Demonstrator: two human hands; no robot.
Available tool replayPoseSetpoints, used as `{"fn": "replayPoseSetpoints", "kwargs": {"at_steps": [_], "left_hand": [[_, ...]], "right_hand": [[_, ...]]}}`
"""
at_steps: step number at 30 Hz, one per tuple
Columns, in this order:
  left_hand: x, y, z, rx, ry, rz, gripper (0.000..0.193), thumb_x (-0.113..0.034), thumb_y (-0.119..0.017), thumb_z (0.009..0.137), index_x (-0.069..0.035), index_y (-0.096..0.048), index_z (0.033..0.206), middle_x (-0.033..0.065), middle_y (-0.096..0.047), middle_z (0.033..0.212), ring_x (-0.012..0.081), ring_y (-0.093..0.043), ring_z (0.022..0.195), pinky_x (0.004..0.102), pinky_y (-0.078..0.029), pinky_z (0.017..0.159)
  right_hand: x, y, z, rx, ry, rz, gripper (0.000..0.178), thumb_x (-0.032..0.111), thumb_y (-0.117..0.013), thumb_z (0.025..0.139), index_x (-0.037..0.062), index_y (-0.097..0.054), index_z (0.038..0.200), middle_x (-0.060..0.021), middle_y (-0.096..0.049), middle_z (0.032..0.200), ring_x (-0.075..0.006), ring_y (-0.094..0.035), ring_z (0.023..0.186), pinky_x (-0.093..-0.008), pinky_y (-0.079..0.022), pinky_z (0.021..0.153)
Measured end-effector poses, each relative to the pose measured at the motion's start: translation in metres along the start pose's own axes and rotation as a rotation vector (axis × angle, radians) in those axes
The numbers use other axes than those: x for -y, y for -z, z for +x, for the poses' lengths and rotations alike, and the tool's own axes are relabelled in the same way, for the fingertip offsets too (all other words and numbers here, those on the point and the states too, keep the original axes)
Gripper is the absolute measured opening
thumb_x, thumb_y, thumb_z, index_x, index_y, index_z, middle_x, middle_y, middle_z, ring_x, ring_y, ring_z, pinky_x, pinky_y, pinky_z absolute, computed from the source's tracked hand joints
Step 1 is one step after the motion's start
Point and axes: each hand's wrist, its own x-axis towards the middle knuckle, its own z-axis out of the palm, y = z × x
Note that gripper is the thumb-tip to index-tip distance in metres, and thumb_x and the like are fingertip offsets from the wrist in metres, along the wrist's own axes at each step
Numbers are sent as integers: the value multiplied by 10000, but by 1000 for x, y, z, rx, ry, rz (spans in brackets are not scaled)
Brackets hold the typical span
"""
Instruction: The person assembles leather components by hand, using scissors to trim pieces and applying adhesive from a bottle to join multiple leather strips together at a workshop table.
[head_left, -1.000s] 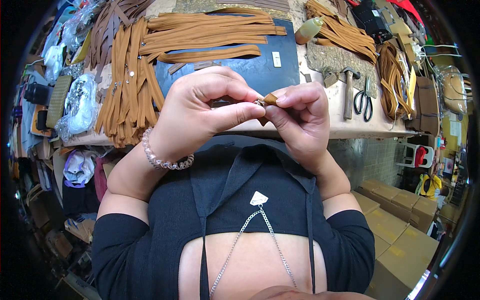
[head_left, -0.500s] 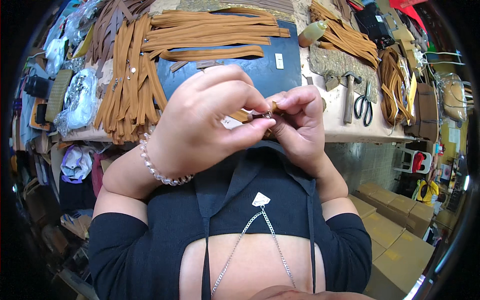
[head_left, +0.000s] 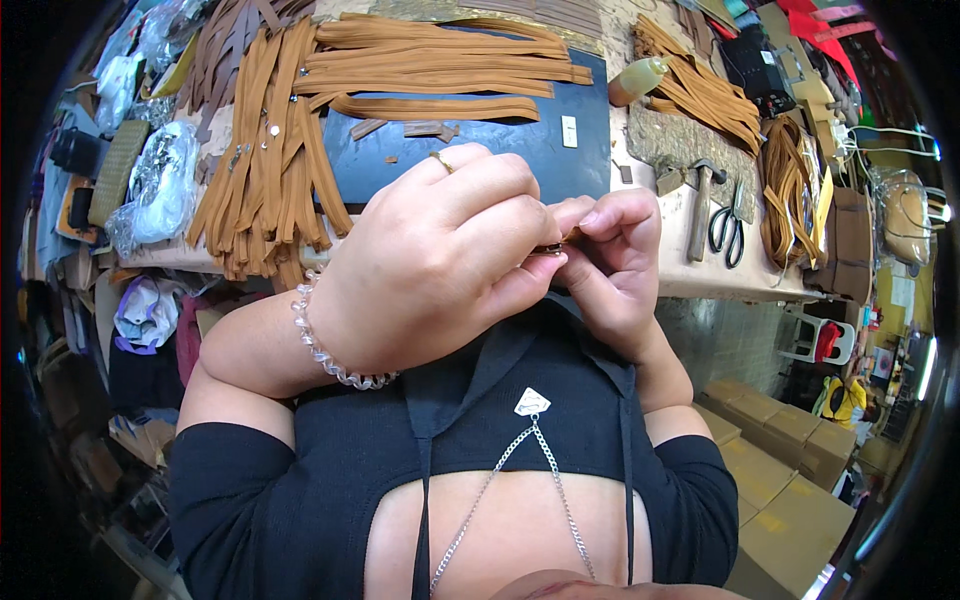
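Note:
In front of my chest both hands are brought together. My left hand (head_left: 430,255) is closed, thumb and forefinger pinching a small dark metal piece (head_left: 546,249) that looks like a zipper slider; most of it is hidden by the fingers. Against it, my right hand (head_left: 620,255) pinches a scrap of brown zipper tape (head_left: 573,236), of which only a sliver shows. Beyond the hands, brown zipper tapes (head_left: 440,72) lie in rows on a dark blue board (head_left: 380,165). To the left hangs a bunch of brown zipper tapes (head_left: 262,190) with small metal parts on it.
A hammer (head_left: 702,210) and black-handled scissors (head_left: 730,225) lie on the bench at right. A squeeze bottle (head_left: 637,82) stands behind them, near more brown tapes (head_left: 700,95) and a coil of tape (head_left: 787,200). Cardboard boxes (head_left: 790,500) sit below right; plastic bags (head_left: 165,195) crowd the left.
My left hand has rolled over and shifted right, its fingers now curled closer to my right hand. The metal piece and tape end are more covered. The view has shifted slightly.

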Motion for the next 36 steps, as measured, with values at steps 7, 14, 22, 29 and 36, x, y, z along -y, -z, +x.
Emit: {"fn": "replayPoseSetpoints", "kwargs": {"at_steps": [7, 14, 22, 29, 36], "left_hand": [[0, 2, -1, 21, 35, -18, 217, -48, -776, 655, -47, -653, 833, 79, -578, 807, 241, -575, 724, 326, -471, 639], [2, 2, -2, 38, 32, -47, 226, -41, -774, 640, -43, -642, 823, 82, -571, 799, 244, -569, 711, 328, -464, 629], [-1, 2, -3, 21, 6, -71, 252, -28, -768, 618, -42, -626, 826, 84, -563, 800, 250, -570, 720, 331, -463, 638], [-3, 1, -2, 16, 9, -91, 263, -25, -767, 610, -47, -630, 833, 80, -567, 808, 247, -575, 734, 334, -467, 660], [7, 7, -3, 68, 77, -100, 212, -54, -783, 626, -42, -634, 778, 87, -585, 794, 248, -589, 736, 332, -474, 656]], "right_hand": [[4, -1, -1, 26, 12, 17, 375, -188, -500, 829, 72, -353, 1057, -150, -547, 1037, -209, -569, 975, -319, -474, 869], [-1, 0, -2, 22, 73, -69, 357, -171, -521, 843, 74, -349, 1038, -159, -573, 1016, -219, -589, 942, -306, -492, 820], [-11, 3, 2, 64, 309, -246, 336, -137, -568, 846, 90, -363, 984, -159, -634, 947, -252, -612, 812, -405, -467, 814], [-9, -3, 0, 23, 330, -273, 333, -88, -607, 853, 95, -340, 932, -168, -647, 943, -269, -618, 797, -446, -462, 816], [-8, -6, 3, 41, 299, -298, 332, -111, -588, 854, 88, -328, 913, -159, -645, 911, -272, -618, 791, -412, -478, 797]]}}
